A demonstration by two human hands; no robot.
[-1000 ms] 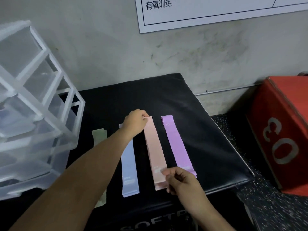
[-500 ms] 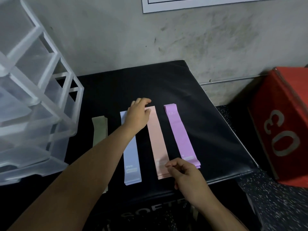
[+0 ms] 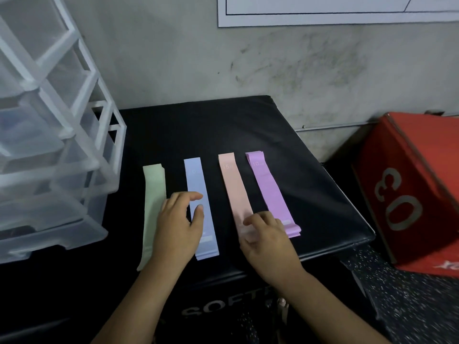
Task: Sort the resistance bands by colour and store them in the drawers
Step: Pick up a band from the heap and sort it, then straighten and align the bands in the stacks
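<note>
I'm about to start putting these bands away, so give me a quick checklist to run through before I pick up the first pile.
1. Sorted by colour: green stack, blue stack, pink stack and purple stack each hold one colour. Ok.
2. Stacks apart: the four lie side by side on the black box without overlapping. Ok.
3. Left hand free: it is over the blue stack with relaxed fingers and grips nothing. Ok.
4. Right hand free: it covers the pink stack's near end and is blurred. Cannot tell.
5. A drawer open in the drawer unit: the plastic is translucent. Cannot tell.
</note>
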